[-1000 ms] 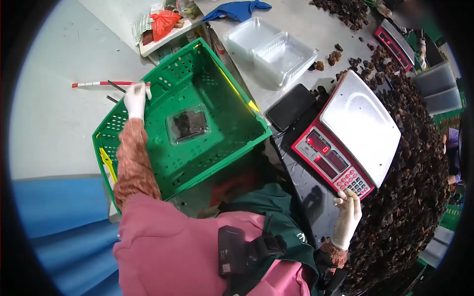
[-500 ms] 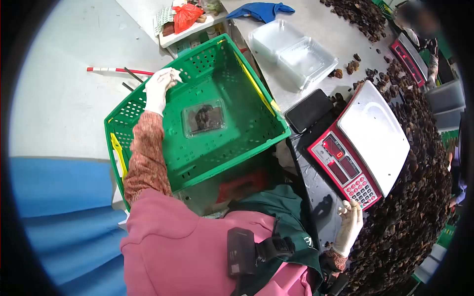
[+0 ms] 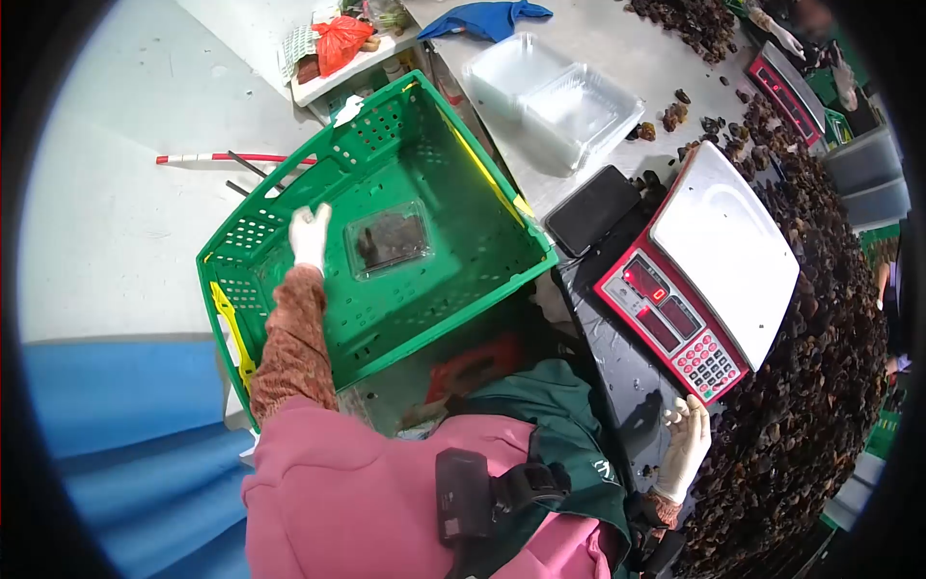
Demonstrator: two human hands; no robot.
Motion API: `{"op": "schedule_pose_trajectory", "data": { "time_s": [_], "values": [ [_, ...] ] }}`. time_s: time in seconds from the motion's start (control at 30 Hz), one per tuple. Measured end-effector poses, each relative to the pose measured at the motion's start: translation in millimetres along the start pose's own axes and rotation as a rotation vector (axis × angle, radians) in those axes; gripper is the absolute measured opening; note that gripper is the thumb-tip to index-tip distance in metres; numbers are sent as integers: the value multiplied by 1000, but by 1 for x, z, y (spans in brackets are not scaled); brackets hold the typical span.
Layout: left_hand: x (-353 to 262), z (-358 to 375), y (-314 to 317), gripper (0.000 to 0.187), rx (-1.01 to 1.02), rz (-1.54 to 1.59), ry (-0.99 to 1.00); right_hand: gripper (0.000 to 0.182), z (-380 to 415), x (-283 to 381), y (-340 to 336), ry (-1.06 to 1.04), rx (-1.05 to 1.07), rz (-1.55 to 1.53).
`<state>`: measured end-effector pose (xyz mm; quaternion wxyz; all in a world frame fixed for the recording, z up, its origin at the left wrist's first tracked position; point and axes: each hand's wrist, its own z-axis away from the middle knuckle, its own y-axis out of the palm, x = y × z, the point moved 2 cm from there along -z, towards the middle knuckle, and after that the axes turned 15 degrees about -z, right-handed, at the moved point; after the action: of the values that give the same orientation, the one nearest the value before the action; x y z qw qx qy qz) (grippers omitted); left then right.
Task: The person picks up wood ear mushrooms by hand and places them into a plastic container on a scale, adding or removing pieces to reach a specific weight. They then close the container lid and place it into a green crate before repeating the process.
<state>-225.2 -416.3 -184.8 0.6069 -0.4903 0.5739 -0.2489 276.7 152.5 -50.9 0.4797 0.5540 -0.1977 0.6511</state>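
Observation:
My left hand (image 3: 310, 238), in a white glove, is inside the green crate (image 3: 367, 362), near its left side. Its fingers are slightly apart, and nothing shows in them. To its right, on the crate floor, sits a clear plastic box (image 3: 389, 239) with dark contents. A crumpled white scrap (image 3: 349, 110), perhaps tissue, rests on the crate's far rim. My right hand (image 3: 686, 446), also gloved, lies palm up with loosely bent, open fingers. Its fingertips are by the lower corner of the red and white scale (image 3: 675, 318), below the keypad.
Clear plastic containers (image 3: 584, 111) and a black phone (image 3: 593, 207) lie beyond the scale. Dark brown pieces (image 3: 801, 405) cover the table's right side. A second scale (image 3: 786, 92) and another person's gloved hands are at top right. A blue cloth (image 3: 487, 19) lies at the back.
My left hand has left the far rim and come down into the crate; the white scrap now lies on the rim. My right hand stays by the scale. The view has shifted slightly.

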Motion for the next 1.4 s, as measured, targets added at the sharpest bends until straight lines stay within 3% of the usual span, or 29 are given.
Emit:
{"op": "schedule_pose_trajectory", "data": {
  "time_s": [0.07, 0.1, 0.13, 0.23, 0.4, 0.53, 0.67, 0.7, 0.8, 0.87, 0.93, 0.97, 1.0, 1.03, 1.07, 1.13, 1.23, 1.33, 1.37, 1.4],
  "values": [
    [0, 40, 10, 92, 418, 146, -408, 34, -2, -1, 3, 23, 7, 11],
    [-2, 54, 12, 88, 602, 266, -446, 34, -5, 0, 6, 32, 13, 18],
    [-6, 63, 19, 72, 728, 383, -468, 34, -7, 1, 8, 25, 24, 25],
    [-15, 66, 41, 42, 725, 500, -494, 32, -12, 2, 14, 1, 47, 27],
    [-51, 43, 71, 43, 682, 739, -470, 32, -8, -3, 10, 23, 12, 29],
    [-78, 11, 94, 31, 687, 845, -479, 33, -6, -8, 0, 17, -14, 22],
    [-87, -5, 115, 23, 563, 751, -551, 34, -7, -8, 2, 23, -4, 8],
    [-85, -5, 117, 31, 554, 765, -541, 33, -7, -9, 3, 29, 5, 9],
    [-91, -11, 99, 39, 137, -44, -142, 32, -4, -6, 7, 38, 4, 20],
    [-127, -6, 43, 34, -95, -121, 194, 31, -6, -7, 7, 44, -1, 3],
    [-164, -17, -3, 15, -106, 173, 494, 31, -6, -11, 0, 66, -6, -26],
    [-172, -35, -12, 18, -25, 239, 506, 30, -4, -12, 2, 81, 16, -67],
    [-191, -44, -32, 30, -244, 102, 739, 30, -4, -12, 3, 84, 20, -53],
    [-198, -73, -41, 37, -143, 226, 719, 30, -5, -11, 5, 84, 28, -40],
    [-215, -79, -55, 40, -267, 266, 639, 29, -7, -11, 7, 78, 35, -32],
    [-239, -100, -73, 33, -268, 436, 565, 30, -7, -8, 7, 60, 33, -42],
    [-292, -80, -65, 23, -137, 240, 779, 30, -5, -7, 1, 54, -26, -23],
    [-380, 20, -28, 22, 9, 192, 987, 30, 0, -10, -7, 55, -39, -26],
    [-408, 61, -26, 24, 219, 151, 954, 29, 0, -13, -12, 54, -28, -58],
    [-427, 78, 3, 22, 197, 210, 1140, 29, 4, -8, -11, 49, -31, -62]
  ]
}}
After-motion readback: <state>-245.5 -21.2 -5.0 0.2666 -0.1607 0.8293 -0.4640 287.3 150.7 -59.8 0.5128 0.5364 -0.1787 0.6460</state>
